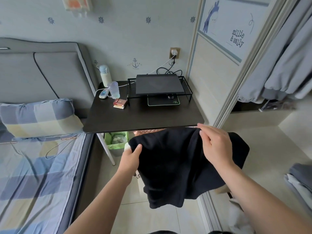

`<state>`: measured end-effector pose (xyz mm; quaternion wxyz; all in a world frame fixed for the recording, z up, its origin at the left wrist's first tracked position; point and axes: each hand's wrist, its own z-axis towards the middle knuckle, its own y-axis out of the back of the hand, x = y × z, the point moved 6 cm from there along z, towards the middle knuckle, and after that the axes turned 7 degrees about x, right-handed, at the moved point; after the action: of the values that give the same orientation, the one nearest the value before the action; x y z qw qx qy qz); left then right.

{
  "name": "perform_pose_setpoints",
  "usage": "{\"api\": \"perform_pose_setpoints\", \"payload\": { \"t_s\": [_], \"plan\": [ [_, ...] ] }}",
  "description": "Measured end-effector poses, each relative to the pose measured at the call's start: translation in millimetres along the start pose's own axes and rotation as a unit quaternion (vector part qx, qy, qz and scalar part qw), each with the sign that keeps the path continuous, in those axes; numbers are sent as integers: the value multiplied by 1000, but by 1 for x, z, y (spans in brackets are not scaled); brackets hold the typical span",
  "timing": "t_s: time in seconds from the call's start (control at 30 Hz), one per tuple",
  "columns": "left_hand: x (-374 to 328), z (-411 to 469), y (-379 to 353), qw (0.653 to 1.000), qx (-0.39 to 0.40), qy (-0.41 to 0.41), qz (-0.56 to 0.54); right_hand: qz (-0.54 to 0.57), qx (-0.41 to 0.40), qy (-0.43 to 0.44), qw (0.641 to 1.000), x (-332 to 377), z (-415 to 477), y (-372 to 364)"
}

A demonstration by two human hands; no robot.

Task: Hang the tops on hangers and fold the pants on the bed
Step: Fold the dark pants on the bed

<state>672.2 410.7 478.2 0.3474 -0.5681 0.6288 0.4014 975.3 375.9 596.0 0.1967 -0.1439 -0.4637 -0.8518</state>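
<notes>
A black garment (175, 166) hangs in the air in front of me, over the floor between the bed and the wardrobe. My left hand (131, 156) grips its left edge, thumb on top of the cloth. My right hand (214, 146) lies over its upper right part, fingers curled down onto the top edge. A thin wire hanger (57, 149) lies on the bed (33, 174), which has a blue checked sheet. Grey tops (283, 65) hang inside the open wardrobe at the right.
A dark desk (143, 115) stands straight ahead with a laptop (158, 84) on a rack, bottles and a small box. A green-lined bin (116, 141) sits under it. A checked pillow (38, 117) lies at the bed's head. Folded grey clothes (300, 181) are stacked at the right edge.
</notes>
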Motion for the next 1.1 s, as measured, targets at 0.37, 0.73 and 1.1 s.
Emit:
{"api": "perform_pose_setpoints", "payload": {
  "t_s": [0.37, 0.73, 1.1],
  "plan": [
    [-175, -47, 56, 948, 29, -262, -177, 142, -88, 24, 986, 100, 96, 63],
    [-238, -140, 280, 917, -53, -394, -39, 282, -56, 204, 936, 383, 167, 36],
    [-126, -233, 545, 917, -270, -284, -78, 398, 111, 215, 885, 649, 128, -149]
  ]
}}
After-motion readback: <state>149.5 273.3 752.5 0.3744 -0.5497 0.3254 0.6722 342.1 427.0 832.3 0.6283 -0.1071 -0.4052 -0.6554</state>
